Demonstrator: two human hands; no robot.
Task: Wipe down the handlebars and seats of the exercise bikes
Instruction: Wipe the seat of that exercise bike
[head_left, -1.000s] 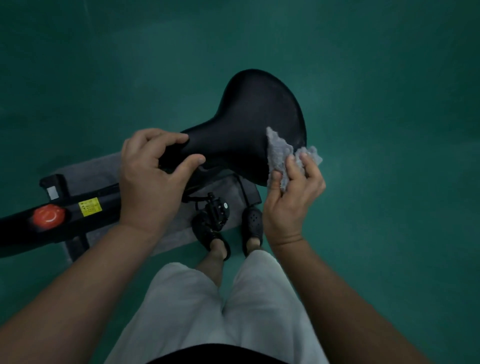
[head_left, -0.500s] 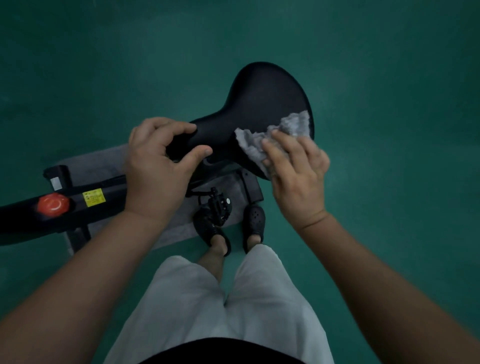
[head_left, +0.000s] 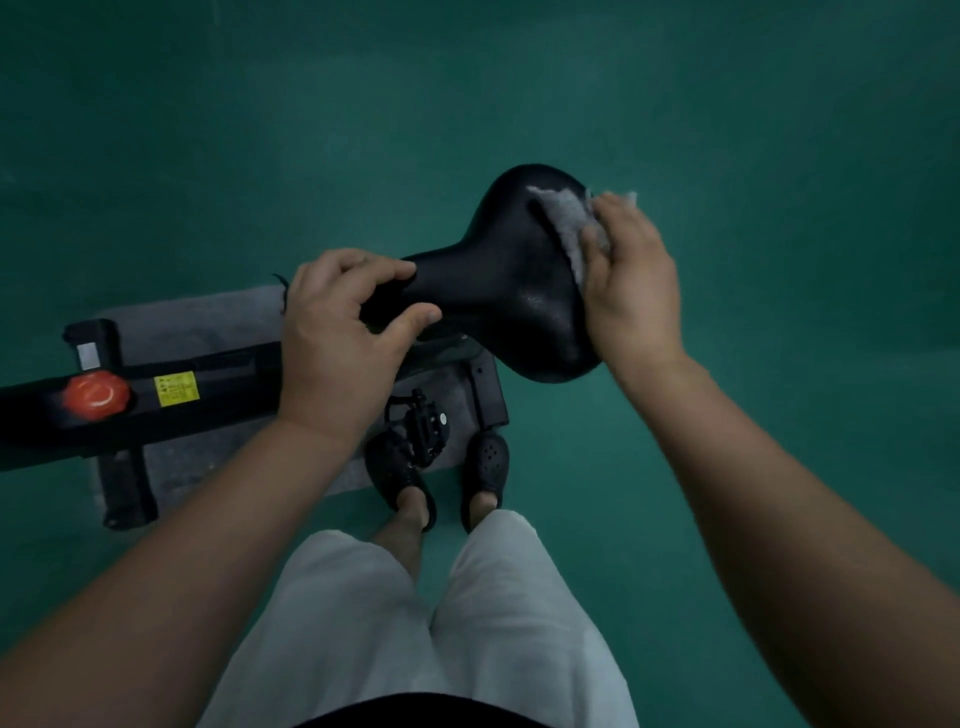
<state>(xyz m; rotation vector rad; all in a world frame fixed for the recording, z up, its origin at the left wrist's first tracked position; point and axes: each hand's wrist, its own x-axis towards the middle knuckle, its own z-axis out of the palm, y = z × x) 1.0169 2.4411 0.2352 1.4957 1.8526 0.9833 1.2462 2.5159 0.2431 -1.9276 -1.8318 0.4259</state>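
Observation:
A black bike seat (head_left: 509, 280) points its narrow nose to the left, its wide end to the right. My left hand (head_left: 343, 338) grips the nose, fingers over the top and thumb on the near side. My right hand (head_left: 631, 275) lies on the wide end's right side and presses a grey cloth (head_left: 566, 221) against the seat. Cloth shows past the fingertips on the seat's far right part. The handlebars are out of view.
The bike's black frame (head_left: 218, 395) runs left from under the seat, with a red knob (head_left: 96, 395) and a yellow label (head_left: 176, 388). A grey mat (head_left: 208, 322) lies under it. A pedal (head_left: 423, 423) sits by my feet. Green floor surrounds everything.
My right hand slid the cloth from the seat's near right edge up over the top to its far right side. My left hand stayed on the nose.

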